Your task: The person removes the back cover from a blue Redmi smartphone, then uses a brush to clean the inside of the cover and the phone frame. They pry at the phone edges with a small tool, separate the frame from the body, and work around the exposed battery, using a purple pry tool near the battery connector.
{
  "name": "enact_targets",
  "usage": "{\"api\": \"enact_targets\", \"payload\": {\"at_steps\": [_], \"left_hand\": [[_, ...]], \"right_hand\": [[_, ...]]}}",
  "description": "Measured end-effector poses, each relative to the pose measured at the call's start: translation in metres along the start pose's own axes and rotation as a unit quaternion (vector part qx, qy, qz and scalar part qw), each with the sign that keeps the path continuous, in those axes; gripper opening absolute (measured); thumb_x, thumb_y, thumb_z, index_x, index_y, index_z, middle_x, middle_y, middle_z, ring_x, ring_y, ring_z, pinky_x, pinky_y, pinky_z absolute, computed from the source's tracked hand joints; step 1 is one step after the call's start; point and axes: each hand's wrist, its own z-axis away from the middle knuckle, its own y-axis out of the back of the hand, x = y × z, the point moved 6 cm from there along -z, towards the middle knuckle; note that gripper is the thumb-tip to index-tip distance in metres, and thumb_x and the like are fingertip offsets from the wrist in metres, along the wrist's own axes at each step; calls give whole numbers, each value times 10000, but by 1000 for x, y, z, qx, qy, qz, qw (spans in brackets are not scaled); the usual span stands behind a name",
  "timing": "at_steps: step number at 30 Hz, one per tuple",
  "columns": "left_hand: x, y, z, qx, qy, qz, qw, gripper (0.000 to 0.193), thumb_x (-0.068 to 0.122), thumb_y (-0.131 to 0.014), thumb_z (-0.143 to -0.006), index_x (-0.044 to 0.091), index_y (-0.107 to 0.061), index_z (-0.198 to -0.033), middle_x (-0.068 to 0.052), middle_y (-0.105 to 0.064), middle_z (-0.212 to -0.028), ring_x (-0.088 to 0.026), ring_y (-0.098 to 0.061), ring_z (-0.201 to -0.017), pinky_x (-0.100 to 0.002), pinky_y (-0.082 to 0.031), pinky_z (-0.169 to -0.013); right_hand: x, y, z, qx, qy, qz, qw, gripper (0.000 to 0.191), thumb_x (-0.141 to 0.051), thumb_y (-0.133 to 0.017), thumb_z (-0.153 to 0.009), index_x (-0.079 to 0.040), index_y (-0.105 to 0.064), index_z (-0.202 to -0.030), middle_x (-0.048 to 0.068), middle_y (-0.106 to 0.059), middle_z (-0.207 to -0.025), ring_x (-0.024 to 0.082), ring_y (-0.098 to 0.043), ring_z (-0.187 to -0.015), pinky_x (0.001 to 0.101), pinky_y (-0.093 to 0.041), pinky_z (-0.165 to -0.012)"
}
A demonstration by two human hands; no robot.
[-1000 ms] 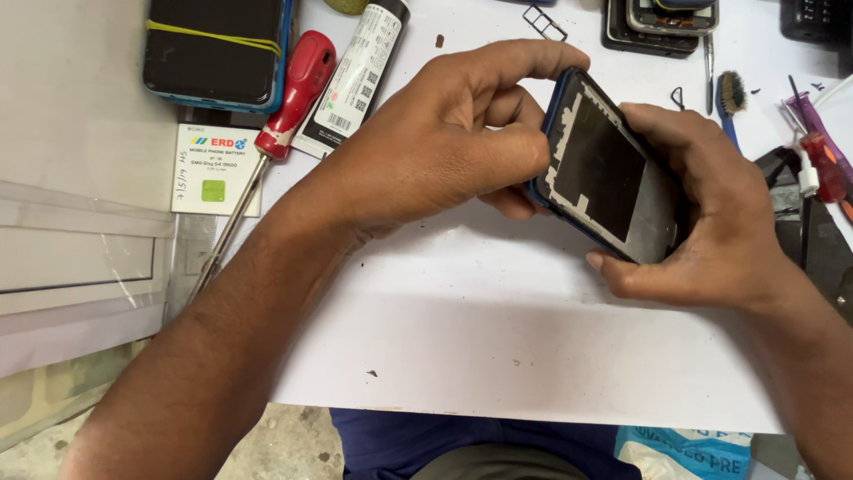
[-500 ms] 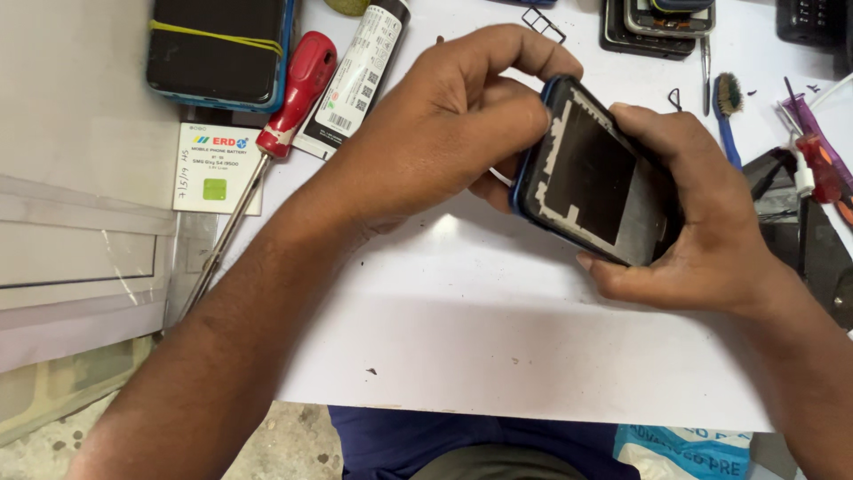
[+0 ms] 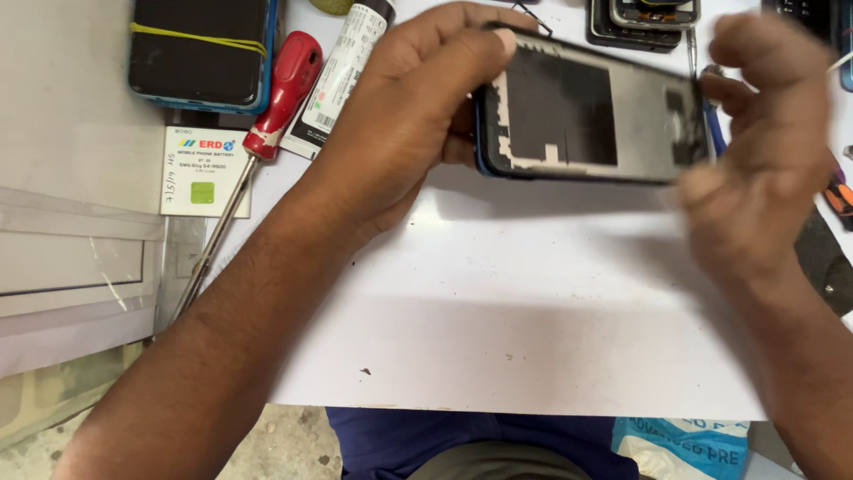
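Two hands: I see both on the phone back frame [image 3: 591,107], upper centre of frame
Left hand [image 3: 413,107]: closed on frame's left end; grip kept
Right hand [image 3: 769,151]: blurred, shifted to right end; grip unclear
Change: frame swung from tilted to level; inner face now open for inspection

Matt plastic phone frame [image 3: 586,111], blue-edged

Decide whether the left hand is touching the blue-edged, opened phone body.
Touching: the head view shows the left hand gripping the blue-edged phone body, fingers over its top-left corner.
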Motion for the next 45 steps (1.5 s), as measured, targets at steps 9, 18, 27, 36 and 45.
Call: {"api": "enact_targets", "payload": {"at_steps": [9, 18, 27, 36, 45], "left_hand": [[-3, -15, 3, 2, -9, 4, 1000, 452, 254, -539, -1039, 31, -521, -1432, -108, -681, -1130, -144, -709, -956, -359, -661, -833], [-21, -34, 8, -49, -7, 73, 996, 599, 140, -559, -1085, -22, -339, -1618, -177, -588, -1401, -224, -670, -1260, -435, -649, -1104], [-27, -42, 12, -101, -62, 34, 992, 651, 11, -539, -1067, -76, -245, -1642, -220, -556, -1446, -227, -638, -1316, -388, -648, -1111], [-31, -42, 11, -82, -77, 2, 994, 645, -19, -529, -1057, -89, -248, -1633, -221, -649, -1291, -190, -724, -1103, -345, -683, -994], [-32, -44, 13, -79, -56, -49, 994, 541, 66, -433, -1092, -74, -300, -1598, -187, -692, -1283, -161, -766, -1085, -281, -710, -903]], "right_hand": [[37, -9, 16, 6, -256, -412, 875, 524, -463, -389, -1186, 30, -528, -1301, 142, -668, -1059, 211, -685, -892, 342, -575, -769], [16, -22, 13, -13, -297, -578, 760, 413, -348, -455, -1269, 42, -559, -1184, 172, -704, -992, 215, -688, -803, 331, -582, -755], [-9, -33, -3, 41, -362, -562, 742, 434, -258, -425, -1146, 22, -446, -1476, 166, -602, -1410, 264, -631, -1334, 446, -555, -1169], [1, -35, 6, 15, -338, -586, 736, 366, -262, -434, -1166, 35, -559, -1338, 153, -733, -1043, 169, -735, -780, 266, -587, -610], [11, -34, 11, 1, -324, -585, 743, 368, -286, -415, -1230, 40, -583, -1210, 133, -703, -876, 119, -670, -648, 244, -527, -556]]}}
